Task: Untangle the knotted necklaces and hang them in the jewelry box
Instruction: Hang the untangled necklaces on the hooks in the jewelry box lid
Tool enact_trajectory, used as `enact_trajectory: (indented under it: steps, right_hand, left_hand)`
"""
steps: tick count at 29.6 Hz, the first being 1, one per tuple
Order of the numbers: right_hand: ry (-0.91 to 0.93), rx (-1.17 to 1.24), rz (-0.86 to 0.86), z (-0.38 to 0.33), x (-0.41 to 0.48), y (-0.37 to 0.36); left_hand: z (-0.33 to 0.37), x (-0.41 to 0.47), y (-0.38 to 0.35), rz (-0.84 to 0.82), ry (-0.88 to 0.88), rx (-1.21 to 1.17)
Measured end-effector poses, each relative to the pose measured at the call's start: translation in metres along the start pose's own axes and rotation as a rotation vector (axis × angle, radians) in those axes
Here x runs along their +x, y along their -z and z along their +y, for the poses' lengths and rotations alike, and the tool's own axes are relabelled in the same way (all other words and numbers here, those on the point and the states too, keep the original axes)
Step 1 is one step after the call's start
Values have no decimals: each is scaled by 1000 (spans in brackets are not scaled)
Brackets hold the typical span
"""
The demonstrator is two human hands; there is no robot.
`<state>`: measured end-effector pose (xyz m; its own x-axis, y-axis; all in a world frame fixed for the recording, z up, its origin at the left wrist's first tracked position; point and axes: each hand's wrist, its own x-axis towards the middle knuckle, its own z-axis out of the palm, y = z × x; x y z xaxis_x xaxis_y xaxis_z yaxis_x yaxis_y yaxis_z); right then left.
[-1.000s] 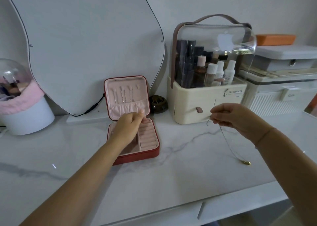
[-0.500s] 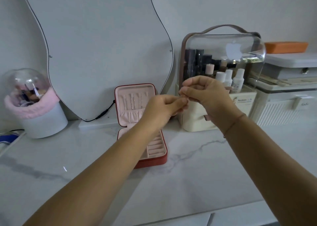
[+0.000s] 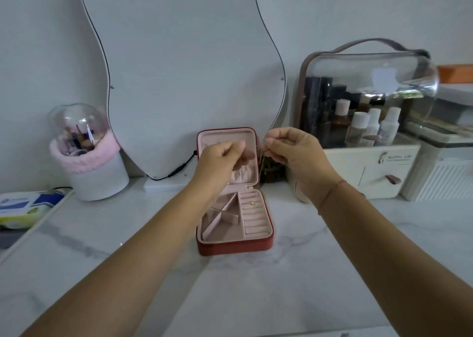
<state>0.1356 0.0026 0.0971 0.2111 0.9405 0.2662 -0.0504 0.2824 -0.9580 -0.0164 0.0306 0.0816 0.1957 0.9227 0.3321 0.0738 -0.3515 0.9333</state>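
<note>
White marble counter (image 3: 332, 272) under us, veined in grey, with a wavy-edged mirror (image 3: 184, 68) propped against the pale wall behind. Dead centre sits the jewelry box (image 3: 234, 247), red outside, pink inside, lid standing upright and open. Both hands are up in front of that lid, close together but not touching. The right hand (image 3: 294, 155) has its fingers curled and its thumb and forefinger nipped tight on the necklace (image 3: 261, 162), a hair-thin chain that drops straight down from the pinch, just off the lid's right edge. The left hand (image 3: 225, 157) is curled too, thumb pressed to forefinger in the same kind of pinch in front of the lid's lining, though the strand is too fine to make out there. Lower down, a small gold pendant (image 3: 252, 203) shows over the ring rolls in the tray's right half; hanging or lying, I can't tell. Off to the right stands a cream cosmetics organiser (image 3: 371, 162) with a clear domed cover and bottles inside. On the left, a white brush holder (image 3: 97, 180) with a pink trim and a clear dome, and a pack of wipes (image 3: 20, 208) at the far edge. A dark round object (image 3: 275, 171) sits just behind the box, partly hidden by the right hand
</note>
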Motion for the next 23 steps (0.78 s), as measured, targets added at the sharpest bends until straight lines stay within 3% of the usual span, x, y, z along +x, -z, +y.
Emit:
enact_trajectory:
  steps: [5, 11, 14, 19, 23]
  right_hand:
    - [-325, 304, -172, -6, 13, 5]
    - [-440, 361, -330, -24, 25, -1]
    - [-360, 147, -335, -17, 27, -8]
    - [-210, -372, -413, 30, 18, -11]
    - [-150, -579, -447, 65, 2, -11]
  left_hand:
    - [14, 17, 9, -87, 242, -354]
    - [34, 36, 30, -163, 241, -265]
    - [27, 41, 35, -186, 231, -211]
    - [-19, 24, 39, -150, 159, 194]
    - [-63, 0, 49, -336, 132, 430]
